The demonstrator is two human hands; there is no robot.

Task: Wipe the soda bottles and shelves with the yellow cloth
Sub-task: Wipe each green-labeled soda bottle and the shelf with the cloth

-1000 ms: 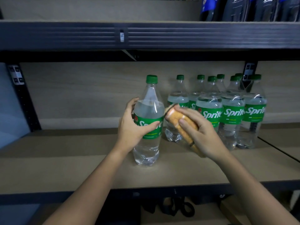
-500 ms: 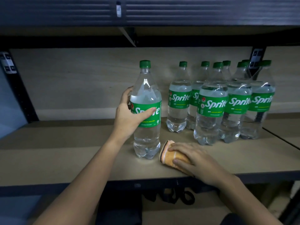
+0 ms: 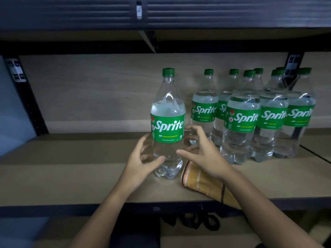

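- From the head view, one bottle (image 3: 168, 122) stood upright on the shelf (image 3: 71, 169), apart from the others, its green label facing out.
- The left hand (image 3: 141, 163) sat at the bottle's lower left, fingers (image 3: 143, 142) spread and loosely curved; the thumb tip looked to be touching the clear plastic low down, though I could not tell whether it pressed. It gripped nothing.
- The right hand (image 3: 206, 156) hung at the bottle's lower right, fingers (image 3: 193, 129) apart and bent like a claw, just beside the bottle and holding nothing.
- The cloth (image 3: 202, 185), yellow with dark stripes, lay flat on the shelf just right of the bottle's base, under the right wrist, one end hanging over the front edge.
- A cluster of bottles (image 3: 250, 115) stood close together to the right, further back, all capped in green.
- A dark upper shelf (image 3: 71, 13) ran overhead.
- Something dark and looped (image 3: 197, 222) sat below the shelf edge, too dim to make out.
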